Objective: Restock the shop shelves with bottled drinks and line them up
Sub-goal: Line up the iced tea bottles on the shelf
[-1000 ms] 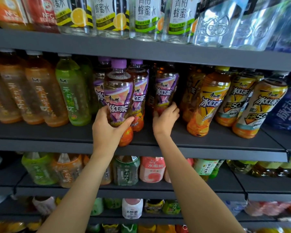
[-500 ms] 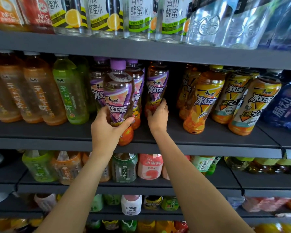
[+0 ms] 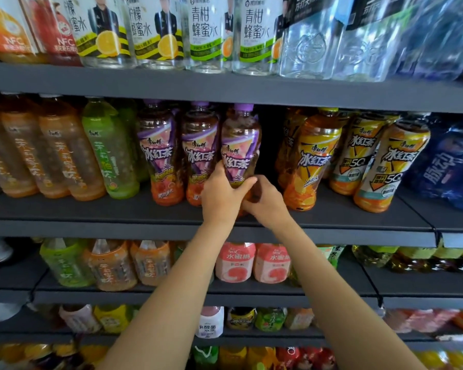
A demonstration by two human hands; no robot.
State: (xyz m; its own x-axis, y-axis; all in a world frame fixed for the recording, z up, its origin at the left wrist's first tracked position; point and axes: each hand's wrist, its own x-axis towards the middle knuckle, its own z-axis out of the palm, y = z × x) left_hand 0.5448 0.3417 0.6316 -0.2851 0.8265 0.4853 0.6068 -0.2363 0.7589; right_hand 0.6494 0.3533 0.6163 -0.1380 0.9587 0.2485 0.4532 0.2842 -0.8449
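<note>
Nearest the camera, two bare forearms are raised to the middle dark grey metal shelf [image 3: 358, 217]. The left hand [image 3: 221, 194] is wrapped round the lower body of a purple-capped, purple-labelled plastic bottle of amber iced tea [image 3: 239, 150], thumb across the front; the right hand [image 3: 267, 202] is curled against the bottle's base from the other side, though how firmly it grips cannot be told. The bottle is held at the shelf's front, just beside two matching purple-labelled bottles [image 3: 179, 156] on its left, its base hidden by the hands, so whether it is already set down cannot be judged. Free room is seen on its right: a dark gap before the yellow-labelled orange tea bottles [image 3: 310, 161]. Overhead, little clearance is left between the purple cap and the upper shelf's edge [image 3: 225, 89]. A tilt on release is the likely risk, since the slim bottle could be knocked against its neighbours or tipped off the front lip; a snagged cap would be caused by lifting too high.
</note>
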